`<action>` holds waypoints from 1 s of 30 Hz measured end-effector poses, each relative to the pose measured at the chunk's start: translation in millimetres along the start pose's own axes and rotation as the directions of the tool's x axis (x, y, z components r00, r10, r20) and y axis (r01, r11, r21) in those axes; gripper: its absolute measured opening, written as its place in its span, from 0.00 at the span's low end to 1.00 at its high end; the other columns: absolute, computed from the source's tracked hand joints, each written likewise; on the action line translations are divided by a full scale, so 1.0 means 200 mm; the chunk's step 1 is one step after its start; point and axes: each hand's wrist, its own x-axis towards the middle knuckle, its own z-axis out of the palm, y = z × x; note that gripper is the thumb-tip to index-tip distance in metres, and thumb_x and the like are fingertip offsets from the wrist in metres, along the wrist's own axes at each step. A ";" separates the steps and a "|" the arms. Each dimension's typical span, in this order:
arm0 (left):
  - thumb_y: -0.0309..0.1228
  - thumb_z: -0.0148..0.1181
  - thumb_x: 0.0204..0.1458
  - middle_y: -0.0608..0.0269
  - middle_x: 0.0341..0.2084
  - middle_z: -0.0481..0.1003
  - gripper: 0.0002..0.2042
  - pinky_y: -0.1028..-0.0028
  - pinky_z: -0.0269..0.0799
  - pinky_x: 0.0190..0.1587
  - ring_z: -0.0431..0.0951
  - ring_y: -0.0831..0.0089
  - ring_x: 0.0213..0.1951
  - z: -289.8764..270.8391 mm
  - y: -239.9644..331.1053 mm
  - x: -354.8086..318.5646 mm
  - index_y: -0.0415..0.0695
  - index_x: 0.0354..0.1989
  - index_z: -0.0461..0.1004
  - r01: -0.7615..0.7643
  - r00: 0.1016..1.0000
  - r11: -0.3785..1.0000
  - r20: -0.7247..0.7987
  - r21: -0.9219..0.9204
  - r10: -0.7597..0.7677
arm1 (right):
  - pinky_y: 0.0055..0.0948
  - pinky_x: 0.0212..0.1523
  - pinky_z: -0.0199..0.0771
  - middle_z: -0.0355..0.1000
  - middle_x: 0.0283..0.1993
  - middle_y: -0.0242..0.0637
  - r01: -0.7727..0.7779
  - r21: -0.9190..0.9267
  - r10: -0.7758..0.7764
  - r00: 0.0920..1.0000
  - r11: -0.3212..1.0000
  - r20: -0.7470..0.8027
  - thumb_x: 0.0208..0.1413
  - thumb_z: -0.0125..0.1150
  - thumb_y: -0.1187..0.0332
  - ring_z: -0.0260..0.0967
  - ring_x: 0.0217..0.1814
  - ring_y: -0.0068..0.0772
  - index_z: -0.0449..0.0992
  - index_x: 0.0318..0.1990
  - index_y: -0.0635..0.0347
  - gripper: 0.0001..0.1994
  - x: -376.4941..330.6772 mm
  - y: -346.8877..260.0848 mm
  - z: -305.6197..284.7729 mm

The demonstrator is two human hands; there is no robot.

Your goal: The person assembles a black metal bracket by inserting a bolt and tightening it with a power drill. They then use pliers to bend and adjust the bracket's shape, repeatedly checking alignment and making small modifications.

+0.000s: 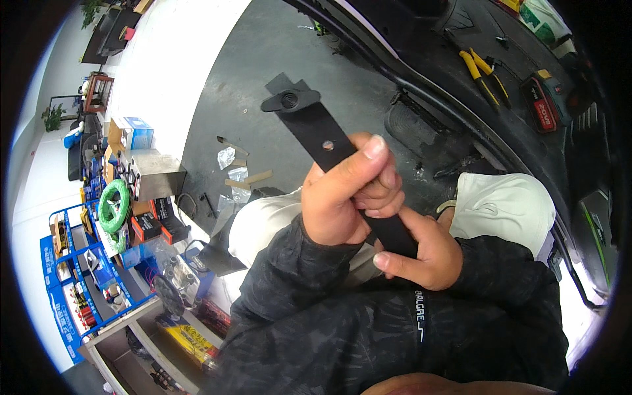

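Note:
A flat black strip (313, 131) slants across the middle of the view. It has a hole partway along and a wider black end piece with a round, ringed knob. My left hand (342, 191) is closed around its middle, thumb stretched along the top face. Lower down, my right hand (429, 255) grips the strip's near end between thumb and fingers. Part of the strip is covered by my left fingers, and its lower tip is hidden at my right hand.
Right of me is a vehicle's door opening; yellow-handled pliers (475, 66) and a cordless tool battery (545, 105) lie inside. Scraps and clear plastic (241, 187) litter the dark floor. To the left stand a metal box (157, 174), blue shelving (85, 247) and an open drawer (125, 329).

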 end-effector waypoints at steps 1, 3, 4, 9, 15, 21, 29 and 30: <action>0.37 0.52 0.72 0.75 0.16 0.54 0.17 0.75 0.49 0.23 0.48 0.83 0.18 0.00 -0.01 0.00 0.41 0.30 0.70 0.001 1.000 0.999 0.014 -0.036 -0.001 | 0.41 0.51 0.78 0.80 0.44 0.54 0.012 -0.004 -0.012 1.000 1.000 -0.002 0.60 0.71 0.54 0.83 0.48 0.52 0.68 0.64 0.68 0.33 -0.01 0.00 0.00; 0.31 0.56 0.70 0.75 0.15 0.56 0.15 0.76 0.50 0.22 0.51 0.84 0.17 0.00 -0.03 0.00 0.37 0.30 0.72 0.009 0.998 0.994 0.062 -0.111 -0.002 | 0.42 0.51 0.78 0.80 0.45 0.55 0.062 -0.019 -0.063 0.998 0.998 -0.030 0.60 0.70 0.55 0.83 0.49 0.53 0.68 0.64 0.68 0.32 -0.01 0.00 0.01; 0.31 0.56 0.70 0.74 0.15 0.57 0.14 0.76 0.50 0.22 0.51 0.84 0.17 -0.01 -0.04 -0.01 0.38 0.30 0.72 0.018 0.999 0.994 0.053 -0.112 -0.012 | 0.42 0.52 0.77 0.80 0.45 0.55 0.040 -0.023 -0.040 0.999 0.999 -0.030 0.61 0.70 0.56 0.82 0.50 0.51 0.68 0.64 0.68 0.31 -0.02 0.00 0.01; 0.34 0.67 0.64 0.74 0.18 0.64 0.11 0.80 0.52 0.21 0.60 0.86 0.18 -0.01 -0.08 0.01 0.44 0.31 0.75 0.079 0.993 0.993 -0.086 -0.088 -0.086 | 0.39 0.59 0.74 0.80 0.52 0.49 -0.148 -0.042 0.148 0.989 0.988 0.008 0.62 0.69 0.59 0.79 0.57 0.43 0.71 0.62 0.66 0.27 -0.06 0.06 -0.01; 0.41 0.70 0.52 0.28 0.64 0.64 0.45 0.52 0.68 0.65 0.67 0.37 0.66 0.09 -0.33 0.15 0.23 0.70 0.57 -0.028 0.949 0.381 -0.095 0.924 0.302 | 0.38 0.69 0.70 0.69 0.71 0.44 -0.107 0.356 0.209 0.942 0.928 -0.264 0.74 0.58 0.57 0.68 0.71 0.39 0.67 0.72 0.61 0.26 0.00 0.44 -0.13; 0.40 0.73 0.49 0.38 0.65 0.65 0.40 0.46 0.65 0.65 0.68 0.44 0.63 0.14 -0.49 -0.10 0.33 0.69 0.66 -0.225 0.859 0.179 0.108 0.958 0.501 | 0.38 0.67 0.71 0.70 0.68 0.44 -0.244 0.250 0.295 0.936 0.937 -0.191 0.73 0.59 0.57 0.69 0.69 0.39 0.68 0.71 0.62 0.26 0.09 0.59 -0.16; 0.45 0.64 0.57 0.46 0.45 0.84 0.22 0.39 0.70 0.59 0.82 0.45 0.53 -0.12 -0.52 -0.55 0.38 0.50 0.82 -0.157 0.958 0.515 0.002 0.843 0.288 | 0.38 0.63 0.73 0.72 0.65 0.44 -0.447 -0.051 0.440 0.892 0.893 -0.101 0.72 0.60 0.57 0.71 0.65 0.38 0.70 0.69 0.63 0.25 0.25 0.69 -0.01; 0.45 0.64 0.56 0.47 0.45 0.84 0.22 0.39 0.72 0.57 0.82 0.46 0.53 -0.15 -0.52 -0.61 0.39 0.49 0.83 -0.132 0.960 0.548 -0.031 0.826 0.277 | 0.38 0.63 0.73 0.72 0.64 0.44 -0.471 -0.097 0.464 0.881 0.877 -0.088 0.72 0.60 0.57 0.71 0.65 0.38 0.70 0.68 0.63 0.25 0.27 0.72 0.02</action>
